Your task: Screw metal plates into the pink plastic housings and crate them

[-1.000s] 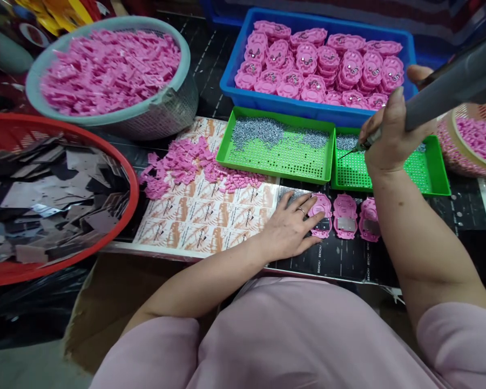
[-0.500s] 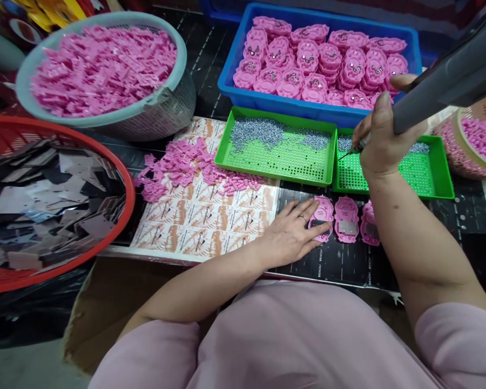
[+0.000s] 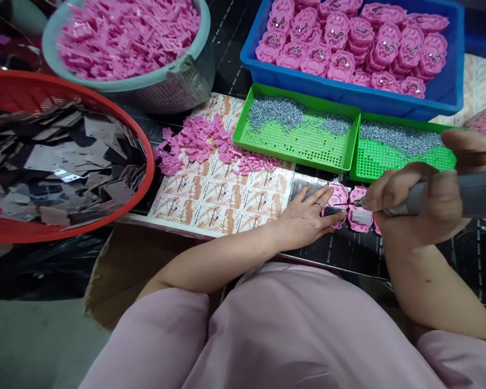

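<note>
My left hand (image 3: pixel 303 220) lies flat with its fingers spread, pressing on a pink plastic casing (image 3: pixel 338 192) at the bench edge. A dark rectangular plate shows in that casing between the fingers. My right hand (image 3: pixel 423 197) is wrapped round a grey electric screwdriver (image 3: pixel 480 189). Its thin bit points left, over the casing under my left fingers; whether the tip touches cannot be seen. Just right of it sits a second pink casing (image 3: pixel 359 222) with a silvery plate. A third is mostly covered by my right hand.
Two green perforated trays (image 3: pixel 294 152) of small screws stand behind my hands. Beyond them is a blue bin (image 3: pixel 348 97) of stacked pink casings. Loose pink parts (image 3: pixel 210 138) lie left. A grey-green basket (image 3: pixel 166 89) holds pink pieces; a red basket (image 3: pixel 140 197) holds flat plates.
My right hand has brought the screwdriver from the right-hand screw tray down and toward the casing under my left hand. The view has shifted; my left hand stays on the casing.
</note>
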A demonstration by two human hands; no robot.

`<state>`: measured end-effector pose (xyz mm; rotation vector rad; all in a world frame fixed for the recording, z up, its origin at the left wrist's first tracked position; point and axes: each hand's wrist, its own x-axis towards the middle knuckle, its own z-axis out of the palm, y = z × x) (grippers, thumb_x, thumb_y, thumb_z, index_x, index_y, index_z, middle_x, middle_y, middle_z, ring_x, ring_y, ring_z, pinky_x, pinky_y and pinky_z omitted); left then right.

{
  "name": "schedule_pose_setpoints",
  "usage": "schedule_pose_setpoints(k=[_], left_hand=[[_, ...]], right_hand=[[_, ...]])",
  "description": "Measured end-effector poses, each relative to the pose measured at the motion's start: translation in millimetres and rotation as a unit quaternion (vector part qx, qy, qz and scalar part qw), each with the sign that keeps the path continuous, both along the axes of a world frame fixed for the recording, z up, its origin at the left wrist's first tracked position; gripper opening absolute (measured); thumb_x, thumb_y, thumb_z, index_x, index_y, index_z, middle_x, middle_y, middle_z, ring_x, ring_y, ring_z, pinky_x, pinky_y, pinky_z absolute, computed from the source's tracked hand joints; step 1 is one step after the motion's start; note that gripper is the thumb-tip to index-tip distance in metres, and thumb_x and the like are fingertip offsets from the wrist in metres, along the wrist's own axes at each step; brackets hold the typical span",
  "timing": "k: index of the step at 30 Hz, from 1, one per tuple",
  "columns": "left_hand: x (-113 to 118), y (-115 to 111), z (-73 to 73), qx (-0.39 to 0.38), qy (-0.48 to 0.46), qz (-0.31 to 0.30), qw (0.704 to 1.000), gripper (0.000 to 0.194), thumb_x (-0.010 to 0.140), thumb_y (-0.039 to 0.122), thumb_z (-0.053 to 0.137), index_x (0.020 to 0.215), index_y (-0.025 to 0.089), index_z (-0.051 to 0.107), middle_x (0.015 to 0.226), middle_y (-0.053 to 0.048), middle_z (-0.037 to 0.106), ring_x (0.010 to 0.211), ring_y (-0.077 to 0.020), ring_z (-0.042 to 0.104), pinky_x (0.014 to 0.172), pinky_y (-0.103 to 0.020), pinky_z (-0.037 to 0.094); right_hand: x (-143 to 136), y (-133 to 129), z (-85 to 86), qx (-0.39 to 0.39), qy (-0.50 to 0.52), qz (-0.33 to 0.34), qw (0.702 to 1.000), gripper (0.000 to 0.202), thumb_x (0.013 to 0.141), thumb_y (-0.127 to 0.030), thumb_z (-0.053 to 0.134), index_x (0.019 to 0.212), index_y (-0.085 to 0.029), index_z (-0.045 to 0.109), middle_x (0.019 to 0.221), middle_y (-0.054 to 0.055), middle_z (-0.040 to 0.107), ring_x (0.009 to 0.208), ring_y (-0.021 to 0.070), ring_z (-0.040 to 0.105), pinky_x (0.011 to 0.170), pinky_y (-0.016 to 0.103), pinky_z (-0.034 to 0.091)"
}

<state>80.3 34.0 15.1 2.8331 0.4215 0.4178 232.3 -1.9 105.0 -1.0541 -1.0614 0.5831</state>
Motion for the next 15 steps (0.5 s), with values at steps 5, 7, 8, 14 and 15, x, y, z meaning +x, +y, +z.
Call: schedule_pose_setpoints(k=[5, 7, 8, 14, 15], left_hand=[[0.6, -0.9, -1.6, 0.000, 0.003, 0.003, 1.000, 0.037, 0.095, 0.040, 0.052, 0.129, 0.029, 0.060, 0.142, -0.019, 0.049, 0.137, -0.0332, 0.041, 0.106, -0.056, 0.034], [0.8, -0.6, -1.5, -0.003, 0.005, 0.000, 1.000, 0.038, 0.094, 0.041, 0.053, 0.129, 0.030, 0.060, 0.142, -0.019, 0.048, 0.137, -0.0335, 0.040, 0.106, -0.056, 0.034], [0.8, -0.3, -1.4, -0.004, 0.005, 0.000, 1.000, 0.038, 0.094, 0.041, 0.054, 0.129, 0.030, 0.060, 0.142, -0.019, 0.048, 0.137, -0.0335, 0.040, 0.106, -0.056, 0.034], [1.2, 0.0, -0.3, -0.008, 0.001, 0.000, 1.000, 0.036, 0.094, 0.040, 0.053, 0.128, 0.030, 0.060, 0.141, -0.017, 0.050, 0.136, -0.0323, 0.041, 0.106, -0.057, 0.032], [1.2, -0.1, -0.3, -0.008, 0.001, -0.002, 1.000, 0.036, 0.094, 0.039, 0.053, 0.128, 0.029, 0.060, 0.141, -0.017, 0.050, 0.136, -0.0323, 0.041, 0.106, -0.057, 0.033]], right_hand=[[-19.7, -0.1, -6.7, 0.051, 0.021, 0.020, 0.998, 0.022, 0.077, -0.031, 0.066, 0.099, -0.033, 0.063, 0.046, -0.009, 0.046, 0.030, 0.0112, 0.039, 0.031, 0.028, 0.037], [-19.2, 1.2, -7.6, 0.054, 0.017, 0.024, 0.998, 0.019, 0.078, -0.031, 0.065, 0.097, -0.035, 0.064, 0.044, -0.009, 0.043, 0.029, 0.0110, 0.037, 0.030, 0.027, 0.035], [-18.9, 1.6, -7.6, 0.057, 0.014, 0.025, 0.998, 0.018, 0.079, -0.031, 0.064, 0.096, -0.035, 0.064, 0.043, -0.009, 0.042, 0.028, 0.0110, 0.036, 0.029, 0.027, 0.035], [-22.8, 0.0, -5.6, 0.010, -0.018, 0.003, 1.000, 0.013, 0.079, -0.040, 0.063, 0.088, -0.031, 0.062, 0.043, -0.008, 0.037, 0.028, 0.0114, 0.036, 0.030, 0.028, 0.035], [-22.9, -0.4, -6.3, 0.000, -0.033, -0.003, 0.999, 0.014, 0.080, -0.043, 0.062, 0.086, -0.031, 0.060, 0.043, -0.008, 0.037, 0.029, 0.0114, 0.035, 0.031, 0.029, 0.036]])
